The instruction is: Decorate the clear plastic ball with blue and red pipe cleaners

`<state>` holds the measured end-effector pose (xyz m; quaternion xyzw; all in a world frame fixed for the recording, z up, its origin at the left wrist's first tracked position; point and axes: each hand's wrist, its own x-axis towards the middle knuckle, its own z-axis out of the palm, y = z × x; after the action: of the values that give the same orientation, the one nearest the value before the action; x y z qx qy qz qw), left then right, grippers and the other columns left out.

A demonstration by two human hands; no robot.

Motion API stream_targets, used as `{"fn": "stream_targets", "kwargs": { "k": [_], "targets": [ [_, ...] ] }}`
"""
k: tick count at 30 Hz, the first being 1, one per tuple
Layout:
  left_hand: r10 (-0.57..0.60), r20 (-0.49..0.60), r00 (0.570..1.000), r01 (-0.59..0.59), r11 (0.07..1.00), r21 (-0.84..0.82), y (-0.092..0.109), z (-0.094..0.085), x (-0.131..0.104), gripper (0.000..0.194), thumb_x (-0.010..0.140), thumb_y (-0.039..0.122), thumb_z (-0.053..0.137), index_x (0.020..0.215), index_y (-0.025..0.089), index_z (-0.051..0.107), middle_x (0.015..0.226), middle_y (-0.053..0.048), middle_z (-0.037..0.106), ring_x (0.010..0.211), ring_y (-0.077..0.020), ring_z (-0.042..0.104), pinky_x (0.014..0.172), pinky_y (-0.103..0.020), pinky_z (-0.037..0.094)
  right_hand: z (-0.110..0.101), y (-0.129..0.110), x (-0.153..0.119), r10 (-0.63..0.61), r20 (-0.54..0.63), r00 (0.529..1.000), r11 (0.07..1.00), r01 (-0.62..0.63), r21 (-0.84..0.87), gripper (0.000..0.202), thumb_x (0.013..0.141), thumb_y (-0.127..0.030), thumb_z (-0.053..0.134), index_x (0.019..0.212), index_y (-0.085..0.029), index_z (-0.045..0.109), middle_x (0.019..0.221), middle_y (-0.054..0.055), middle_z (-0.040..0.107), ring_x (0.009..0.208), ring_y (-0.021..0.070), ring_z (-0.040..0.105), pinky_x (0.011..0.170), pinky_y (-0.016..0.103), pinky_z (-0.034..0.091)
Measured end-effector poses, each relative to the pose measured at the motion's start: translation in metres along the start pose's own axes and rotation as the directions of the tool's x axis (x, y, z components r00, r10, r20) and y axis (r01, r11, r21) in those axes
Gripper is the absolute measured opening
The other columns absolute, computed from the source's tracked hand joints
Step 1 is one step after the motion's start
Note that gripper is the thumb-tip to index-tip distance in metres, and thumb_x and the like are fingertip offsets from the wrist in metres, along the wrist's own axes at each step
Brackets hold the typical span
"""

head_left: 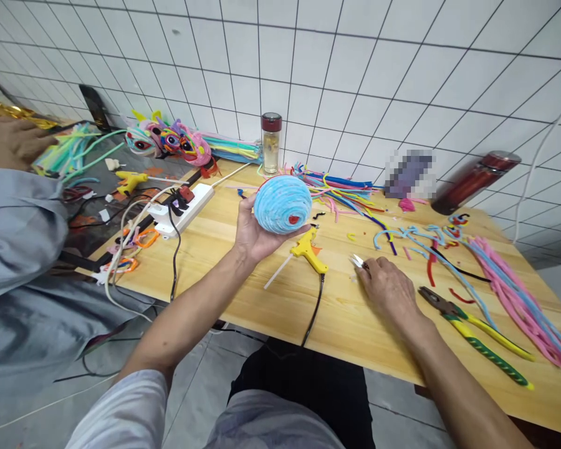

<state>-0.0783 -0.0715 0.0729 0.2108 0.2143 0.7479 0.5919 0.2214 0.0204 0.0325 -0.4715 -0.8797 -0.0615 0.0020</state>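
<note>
My left hand (pixel 257 240) holds up a light blue ball (pixel 280 202) wound round with fuzzy pipe cleaner, a small red patch low on its front. Over the table to the right, my right hand (pixel 390 284) has its fingers closed on a small tool (pixel 358 261) with shiny metal jaws; the palm hides most of its handle. Below the ball, between the hands, lies a yellow glue gun (pixel 312 252) with a glue stick in its back and a black cord. Large pliers (pixel 449 305) with yellow-green handles rest beside my right wrist.
Pipe cleaners (pixel 346 187) lie along the wall, and a pink-and-blue bundle (pixel 518 299) is at right. A glass bottle (pixel 272 143), a dark red flask (pixel 477 181) and a power strip (pixel 182 212) are on the table. At left, another person's hand (pixel 16 140) is near finished figures (pixel 168 140).
</note>
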Motion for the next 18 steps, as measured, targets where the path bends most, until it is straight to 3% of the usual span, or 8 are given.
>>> {"fn": "stream_targets", "kwargs": {
  "k": [2, 4, 7, 11, 15, 18],
  "targets": [
    [-0.019, 0.01, 1.0, 0.02, 0.999, -0.037, 0.001, -0.002, -0.001, 0.071, 0.08, 0.064, 0.07, 0.138, 0.025, 0.059, 0.135, -0.013, 0.073, 0.141, -0.0454, 0.06, 0.11, -0.072, 0.052, 0.004, 0.003, -0.002, 0.001, -0.039, 0.999, 1.0, 0.0, 0.021, 0.028, 0.108, -0.035, 0.053, 0.106, -0.016, 0.074, 0.102, 0.015, 0.072, 0.092, 0.0289, 0.07, 0.074, 0.036, 0.046],
    [-0.033, 0.008, 0.999, 0.034, 0.998, -0.059, 0.0, -0.004, -0.002, 0.073, 0.08, 0.064, 0.071, 0.14, 0.025, 0.057, 0.137, -0.013, 0.072, 0.143, -0.0464, 0.058, 0.111, -0.073, 0.051, 0.003, 0.002, -0.003, -0.021, -0.149, 0.989, 0.996, 0.035, 0.087, 0.025, 0.105, -0.034, 0.057, 0.108, -0.016, 0.074, 0.104, 0.016, 0.073, 0.095, 0.031, 0.071, 0.079, 0.039, 0.05],
    [-0.057, 0.004, 0.998, 0.057, 0.996, -0.07, -0.002, -0.004, -0.002, 0.077, 0.08, 0.067, 0.071, 0.142, 0.024, 0.056, 0.137, -0.015, 0.072, 0.143, -0.0475, 0.059, 0.111, -0.073, 0.05, -0.006, -0.011, -0.001, -0.092, -0.359, 0.929, 0.928, 0.21, 0.307, 0.023, 0.104, -0.034, 0.058, 0.111, -0.018, 0.073, 0.105, 0.014, 0.075, 0.096, 0.0291, 0.073, 0.084, 0.04, 0.055],
    [-0.07, -0.002, 0.998, 0.07, 0.995, -0.068, -0.003, -0.001, -0.003, 0.081, 0.079, 0.071, 0.069, 0.142, 0.022, 0.055, 0.136, -0.017, 0.072, 0.139, -0.047, 0.062, 0.11, -0.07, 0.052, -0.028, -0.05, 0.011, -0.116, -0.518, 0.847, 0.725, 0.429, 0.539, 0.021, 0.104, -0.037, 0.062, 0.112, -0.021, 0.071, 0.095, 0.009, 0.077, 0.086, 0.0234, 0.074, 0.083, 0.036, 0.058],
    [-0.073, -0.011, 0.997, 0.072, 0.995, -0.063, -0.002, 0.001, -0.005, 0.08, 0.079, 0.07, 0.07, 0.141, 0.022, 0.056, 0.133, -0.016, 0.073, 0.138, -0.0463, 0.063, 0.109, -0.068, 0.055, -0.043, -0.087, 0.03, -0.07, -0.513, 0.856, 0.493, 0.476, 0.728, 0.017, 0.099, -0.035, 0.067, 0.111, -0.023, 0.069, 0.093, 0.005, 0.079, 0.083, 0.0206, 0.076, 0.083, 0.034, 0.061],
    [-0.09, -0.027, 0.996, 0.088, 0.994, -0.07, -0.002, 0.002, -0.006, 0.08, 0.079, 0.069, 0.07, 0.142, 0.022, 0.056, 0.134, -0.017, 0.073, 0.14, -0.0471, 0.062, 0.108, -0.069, 0.055, -0.047, -0.102, 0.04, -0.046, -0.498, 0.866, 0.333, 0.484, 0.81, 0.013, 0.097, -0.035, 0.068, 0.102, -0.023, 0.07, 0.092, 0.004, 0.08, 0.082, 0.0192, 0.077, 0.08, 0.032, 0.062]
  ]
}}
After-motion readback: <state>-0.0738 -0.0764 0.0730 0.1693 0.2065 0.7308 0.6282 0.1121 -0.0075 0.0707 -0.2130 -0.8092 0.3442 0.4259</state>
